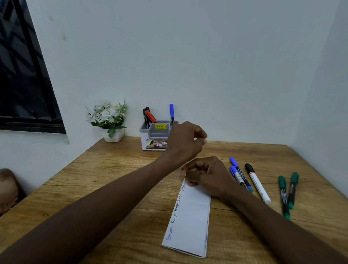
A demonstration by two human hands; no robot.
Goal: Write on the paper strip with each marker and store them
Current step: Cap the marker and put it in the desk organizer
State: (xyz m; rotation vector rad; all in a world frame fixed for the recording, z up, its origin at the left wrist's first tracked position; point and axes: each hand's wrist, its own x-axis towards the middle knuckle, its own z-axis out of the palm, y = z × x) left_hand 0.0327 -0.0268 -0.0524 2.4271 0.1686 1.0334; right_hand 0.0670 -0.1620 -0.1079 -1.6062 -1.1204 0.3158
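Observation:
A folded white paper strip (191, 219) lies lengthwise on the wooden table (108, 180), with handwriting along its left edge. My right hand (209, 175) rests on the strip's far end with its fingers curled into a loose fist, and nothing shows inside it. My left hand (186, 141) hovers just right of the grey-and-white marker holder (154, 134), fingers loosely curled and holding nothing. A blue marker (171, 113) stands in the holder's right corner. Red and black markers (148, 116) lean in its left side. Two blue markers (239, 173), a white one with a black cap (257, 183) and two green ones (287, 193) lie on the table to the right.
A small white pot of artificial flowers (108, 119) stands left of the holder against the wall. White walls close the table at the back and right. A dark window (19, 69) is at the left. Someone's foot (4, 190) shows beyond the table's left edge.

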